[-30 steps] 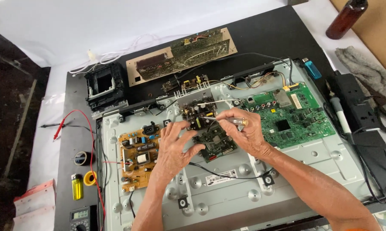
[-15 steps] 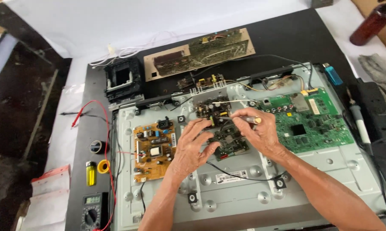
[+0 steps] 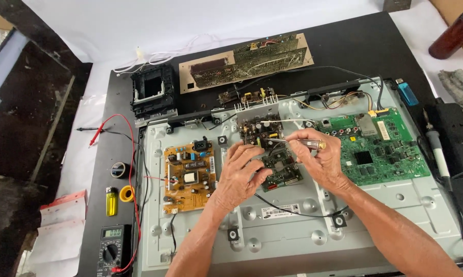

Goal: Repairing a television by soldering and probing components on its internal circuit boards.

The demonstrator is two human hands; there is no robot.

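Small dark-green circuit board [image 3: 272,154], crowded with black and silver components, is sitting near the middle of the grey metal back panel [image 3: 385,215] of an opened flat television, between the orange-brown power board [image 3: 189,175] and the large bright-green main board [image 3: 377,149].

Left hand [image 3: 241,177] is pressing on the small board's lower left edge, fingers curled down onto it, steadying rather than lifting.

Right hand [image 3: 321,161] is pinching a slim silver metal tool with a brass end [image 3: 299,143], tip lying over the board's centre; contact point too small to tell.

Risks, as judged: tip could slip and bridge neighbouring leads if the steadying hand shifts. Thin black cable [image 3: 293,212] running under the wrists could snag on a forearm and tug the board.
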